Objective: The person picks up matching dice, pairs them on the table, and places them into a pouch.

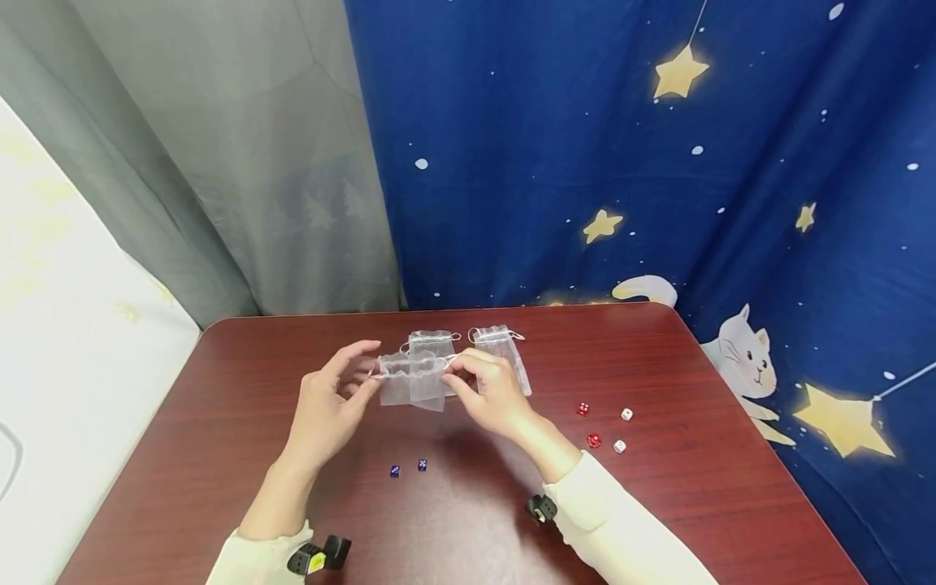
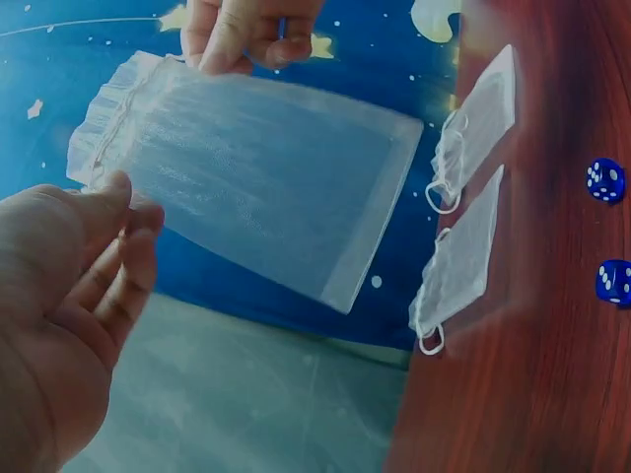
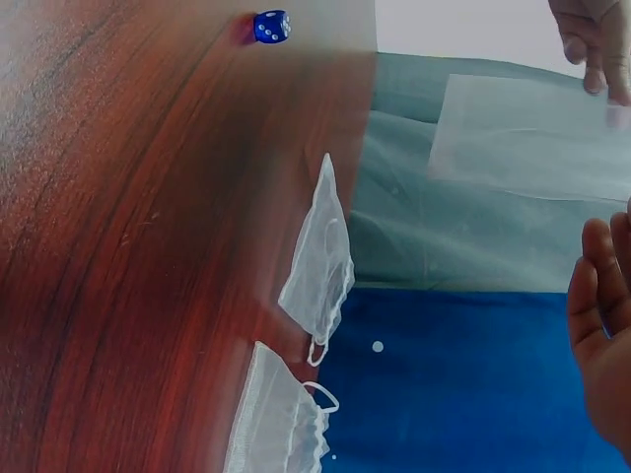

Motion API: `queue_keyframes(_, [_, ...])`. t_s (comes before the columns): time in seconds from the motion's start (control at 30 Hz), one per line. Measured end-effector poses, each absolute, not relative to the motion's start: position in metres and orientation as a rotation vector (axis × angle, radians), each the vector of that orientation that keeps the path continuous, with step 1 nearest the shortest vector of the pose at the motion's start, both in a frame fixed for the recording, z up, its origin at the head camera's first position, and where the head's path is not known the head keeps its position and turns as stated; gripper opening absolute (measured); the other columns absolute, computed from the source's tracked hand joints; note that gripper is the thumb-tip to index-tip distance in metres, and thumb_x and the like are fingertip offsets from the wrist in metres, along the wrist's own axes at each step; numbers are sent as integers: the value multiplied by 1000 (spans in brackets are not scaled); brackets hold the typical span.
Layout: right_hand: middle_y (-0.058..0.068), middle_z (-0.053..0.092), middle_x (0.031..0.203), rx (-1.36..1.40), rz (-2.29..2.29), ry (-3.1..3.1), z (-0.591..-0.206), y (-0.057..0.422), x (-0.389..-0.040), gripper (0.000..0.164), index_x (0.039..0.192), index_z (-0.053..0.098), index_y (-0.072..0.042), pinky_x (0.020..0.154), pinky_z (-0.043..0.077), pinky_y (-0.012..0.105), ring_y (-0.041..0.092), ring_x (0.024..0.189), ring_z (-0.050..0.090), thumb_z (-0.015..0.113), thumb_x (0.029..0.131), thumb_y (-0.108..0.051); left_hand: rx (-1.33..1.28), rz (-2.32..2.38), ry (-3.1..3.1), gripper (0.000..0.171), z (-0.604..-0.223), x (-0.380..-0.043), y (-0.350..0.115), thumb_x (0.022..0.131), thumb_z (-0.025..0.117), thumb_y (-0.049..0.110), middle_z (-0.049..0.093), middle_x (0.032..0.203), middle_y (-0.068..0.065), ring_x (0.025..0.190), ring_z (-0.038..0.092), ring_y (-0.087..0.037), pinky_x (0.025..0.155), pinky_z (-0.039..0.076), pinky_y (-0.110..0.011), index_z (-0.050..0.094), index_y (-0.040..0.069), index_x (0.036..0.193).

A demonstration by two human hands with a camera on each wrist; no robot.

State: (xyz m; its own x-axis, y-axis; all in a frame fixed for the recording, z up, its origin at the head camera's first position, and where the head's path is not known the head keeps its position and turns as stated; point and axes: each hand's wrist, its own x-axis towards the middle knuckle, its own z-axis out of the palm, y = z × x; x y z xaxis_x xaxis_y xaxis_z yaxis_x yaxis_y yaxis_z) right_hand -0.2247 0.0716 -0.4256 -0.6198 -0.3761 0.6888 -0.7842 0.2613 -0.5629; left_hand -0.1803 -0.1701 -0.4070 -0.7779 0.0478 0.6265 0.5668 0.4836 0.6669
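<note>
Bkgd: navy curtain (image 1: 512,179) w/ printed yellow stars, adj. grey curtain (image 1: 241,162); below, reddish-brown, wood-grain surface (image 1: 249,422). My L hand (image 1: 329,398) & R hand (image 1: 493,394): fingers (image 2: 138,261) pinched on opp. sides of a sheer white pouch (image 2: 266,168), approx. rectangular, mouth gathered, held above surface. Behind, two similar pouches (image 1: 500,345), corded. L wrist cam. (image 1: 337,552): yellow label (image 1: 316,562), illegible. Dice, R: two red dice (image 1: 595,439), two white dice (image 1: 620,446); nearer me, two blue dice (image 1: 422,465).

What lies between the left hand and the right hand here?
A sheer drawstring bag, held up between the left hand and right hand; the left wrist view shows it.
</note>
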Motion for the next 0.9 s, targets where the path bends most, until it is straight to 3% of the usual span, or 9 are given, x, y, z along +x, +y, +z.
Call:
queue_keyframes(0.2, [1, 65, 79, 1068, 1369, -2134, -427, 68, -222, 5, 88, 71, -5, 55, 55, 38, 8, 66, 57, 73, 89, -1, -654, -1109, -2200, 51, -402, -174, -167, 78, 77, -15, 74, 83, -4, 65, 65, -6, 59, 52, -15, 66, 8, 122])
queue_keyframes(0.43, [-1, 65, 76, 1033, 1432, -2143, -430, 65, -219, 6, 86, 72, -7, 57, 54, 22, 8, 65, 59, 73, 88, -1, -670, -1108, -2209, 43, -399, -169, -167, 78, 80, -8, 71, 87, -1, 63, 62, -5, 53, 50, -16, 65, 7, 116])
queue_keyframes(0.73, [-1, 65, 76, 1005, 1511, -2150, -429, 64, -217, 7, 87, 72, -7, 56, 54, 26, 9, 65, 59, 73, 88, 0, -620, -1236, -2108, 42, -397, -166, -166, 73, 79, -17, 75, 86, -3, 71, 68, -6, 60, 54, -14, 73, 6, 108])
queue_keyframes(0.9, [0, 66, 77, 1064, 1478, -2127, -428, 62, -215, 6, 88, 73, -6, 56, 52, 22, 8, 65, 58, 75, 87, -1, -730, -1089, -2077, 36, -396, -167, -165, 77, 69, -15, 67, 83, 3, 68, 63, -5, 59, 53, -15, 73, 7, 105])
